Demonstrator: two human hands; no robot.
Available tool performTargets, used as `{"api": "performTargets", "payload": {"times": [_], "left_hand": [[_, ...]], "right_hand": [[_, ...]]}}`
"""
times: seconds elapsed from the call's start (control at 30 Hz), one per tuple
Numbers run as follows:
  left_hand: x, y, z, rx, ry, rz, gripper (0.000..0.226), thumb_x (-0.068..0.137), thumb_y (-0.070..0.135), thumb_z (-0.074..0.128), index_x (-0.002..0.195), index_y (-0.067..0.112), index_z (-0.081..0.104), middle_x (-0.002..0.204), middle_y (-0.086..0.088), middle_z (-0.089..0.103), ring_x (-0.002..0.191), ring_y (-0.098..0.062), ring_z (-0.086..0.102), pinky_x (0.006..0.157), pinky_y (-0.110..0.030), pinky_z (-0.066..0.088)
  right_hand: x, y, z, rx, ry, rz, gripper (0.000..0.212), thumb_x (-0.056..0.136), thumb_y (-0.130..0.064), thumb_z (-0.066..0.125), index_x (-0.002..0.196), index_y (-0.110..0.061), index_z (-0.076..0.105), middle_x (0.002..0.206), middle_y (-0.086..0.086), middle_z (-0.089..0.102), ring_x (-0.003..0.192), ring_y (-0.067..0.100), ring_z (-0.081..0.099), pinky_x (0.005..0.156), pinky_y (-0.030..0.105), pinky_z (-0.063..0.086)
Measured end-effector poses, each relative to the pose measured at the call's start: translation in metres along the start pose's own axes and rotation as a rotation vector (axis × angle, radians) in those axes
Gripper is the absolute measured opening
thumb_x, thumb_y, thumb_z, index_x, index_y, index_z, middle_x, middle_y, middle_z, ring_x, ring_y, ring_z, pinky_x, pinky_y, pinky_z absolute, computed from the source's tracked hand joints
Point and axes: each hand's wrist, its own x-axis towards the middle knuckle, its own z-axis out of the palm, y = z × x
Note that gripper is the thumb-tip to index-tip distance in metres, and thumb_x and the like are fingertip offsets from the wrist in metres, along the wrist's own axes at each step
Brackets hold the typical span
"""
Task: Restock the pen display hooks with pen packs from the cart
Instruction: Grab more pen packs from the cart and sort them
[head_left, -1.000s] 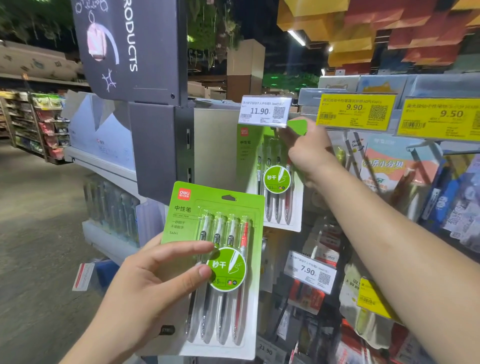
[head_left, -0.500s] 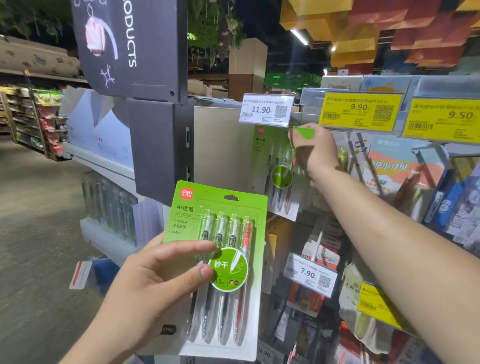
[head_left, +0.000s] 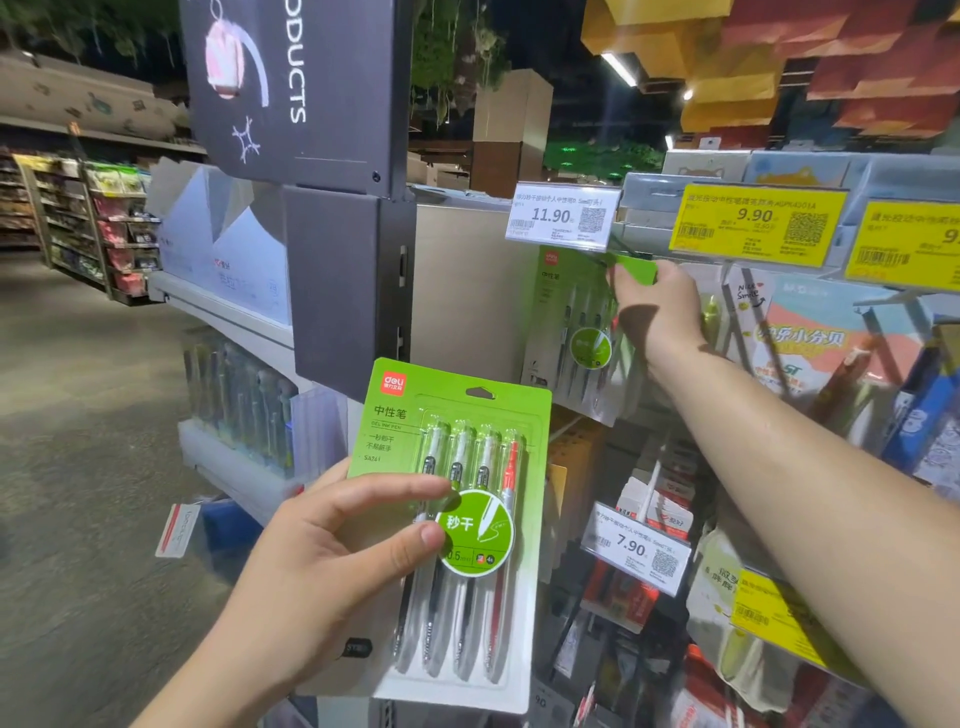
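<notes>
Green-carded blister pack of four gel pens (head_left: 457, 525) held upright at near centre, below and left of the display hook, hang-hole at top, likely staged as next to hang. Gripped by left hand (head_left: 322, 561), thumb and forefinger across front, other fingers behind card. Second matching green pen pack (head_left: 576, 332) farther back, up at the hook under the white 11.90 price tag (head_left: 563, 215); right hand (head_left: 657, 306) pinching its green top edge, probably seating the hole on the hook. Hook itself hidden behind tag and hand. Yellow 9.90 price label (head_left: 756, 223) to right, white 7.90 tag (head_left: 636, 548) lower down. Cart not in view.
</notes>
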Motion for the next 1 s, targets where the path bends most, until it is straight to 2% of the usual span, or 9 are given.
{"api": "performTargets", "payload": {"times": [0.07, 0.27, 0.4, 0.5, 0.57, 0.63, 0.73, 0.9, 1.0], "left_hand": [[0.0, -0.002, 0.0, 0.018, -0.006, 0.009, 0.025, 0.069, 0.026, 0.091, 0.091, 0.036, 0.084, 0.113, 0.011, 0.075, 0.112, -0.004, 0.069, 0.093, -0.007, 0.046], [-0.001, -0.001, 0.004, -0.005, 0.013, 0.031, 0.027, 0.068, 0.02, 0.083, 0.09, 0.036, 0.084, 0.112, 0.008, 0.075, 0.109, -0.004, 0.07, 0.091, -0.006, 0.045], [-0.002, 0.0, 0.012, -0.021, 0.026, 0.046, 0.041, 0.069, 0.02, 0.083, 0.103, 0.042, 0.08, 0.117, 0.017, 0.074, 0.113, 0.001, 0.067, 0.09, -0.005, 0.044], [-0.002, -0.005, 0.019, -0.046, 0.04, 0.083, 0.074, 0.069, 0.018, 0.087, 0.134, 0.045, 0.061, 0.136, 0.027, 0.063, 0.127, 0.008, 0.056, 0.103, -0.009, 0.043], [-0.002, -0.013, 0.024, -0.11, 0.025, 0.1, 0.093, 0.074, 0.024, 0.094, 0.148, 0.051, 0.044, 0.15, 0.018, 0.054, 0.14, -0.006, 0.05, 0.116, -0.031, 0.042], [-0.004, -0.018, 0.03, -0.198, 0.024, 0.097, 0.104, 0.068, 0.027, 0.092, 0.148, 0.062, 0.035, 0.153, 0.008, 0.053, 0.14, -0.02, 0.053, 0.115, -0.042, 0.045], [-0.01, -0.022, 0.038, -0.252, 0.013, 0.087, 0.113, 0.062, 0.023, 0.091, 0.143, 0.072, 0.029, 0.157, 0.0, 0.05, 0.139, -0.024, 0.055, 0.115, -0.049, 0.045], [-0.019, -0.036, 0.04, -0.227, 0.012, 0.01, 0.124, 0.061, 0.024, 0.092, 0.153, 0.063, 0.017, 0.148, 0.01, 0.058, 0.132, -0.02, 0.061, 0.11, -0.041, 0.049], [-0.023, -0.038, 0.04, -0.232, -0.061, -0.092, 0.106, 0.063, 0.032, 0.088, 0.155, 0.037, 0.036, 0.141, 0.011, 0.064, 0.127, -0.013, 0.064, 0.101, -0.025, 0.052]], "right_hand": [[-0.008, 0.001, 0.001, 0.025, -0.017, 0.044, 0.07, 0.1, -0.046, 0.06, 0.155, -0.008, 0.039, 0.153, 0.012, 0.05, 0.138, 0.031, 0.049, 0.116, 0.043, 0.038], [-0.064, 0.012, -0.009, 0.031, 0.001, -0.036, 0.064, 0.095, -0.037, 0.066, 0.15, -0.019, 0.041, 0.144, 0.001, 0.055, 0.133, 0.02, 0.053, 0.113, 0.042, 0.042], [-0.118, 0.011, -0.017, 0.129, 0.107, -0.181, 0.047, 0.095, -0.029, 0.066, 0.138, -0.02, 0.049, 0.133, -0.005, 0.054, 0.123, 0.012, 0.056, 0.105, 0.025, 0.042], [-0.162, 0.013, -0.018, 0.488, -0.063, -0.051, 0.035, 0.093, -0.03, 0.071, 0.122, -0.018, 0.054, 0.113, 0.002, 0.065, 0.099, 0.01, 0.064, 0.091, 0.024, 0.051], [-0.187, 0.018, -0.018, 0.611, -0.243, 0.1, 0.052, 0.085, -0.044, 0.076, 0.124, -0.015, 0.058, 0.112, 0.004, 0.073, 0.104, 0.011, 0.069, 0.098, 0.034, 0.052], [-0.211, 0.022, -0.02, 0.687, -0.411, 0.205, 0.064, 0.076, -0.05, 0.082, 0.125, -0.014, 0.062, 0.116, 0.004, 0.076, 0.112, 0.018, 0.071, 0.101, 0.04, 0.053], [-0.234, 0.026, -0.022, 0.781, -0.503, 0.249, 0.058, 0.074, -0.03, 0.087, 0.124, -0.012, 0.064, 0.115, 0.006, 0.077, 0.108, 0.023, 0.074, 0.091, 0.036, 0.059], [-0.248, 0.034, -0.025, 0.825, -0.496, 0.202, 0.047, 0.083, -0.011, 0.081, 0.126, -0.009, 0.063, 0.119, 0.01, 0.076, 0.112, 0.028, 0.072, 0.094, 0.039, 0.059], [-0.253, 0.042, -0.026, 0.806, -0.463, 0.198, 0.047, 0.084, -0.012, 0.08, 0.128, -0.009, 0.063, 0.12, 0.01, 0.075, 0.113, 0.029, 0.072, 0.099, 0.043, 0.057]]}}
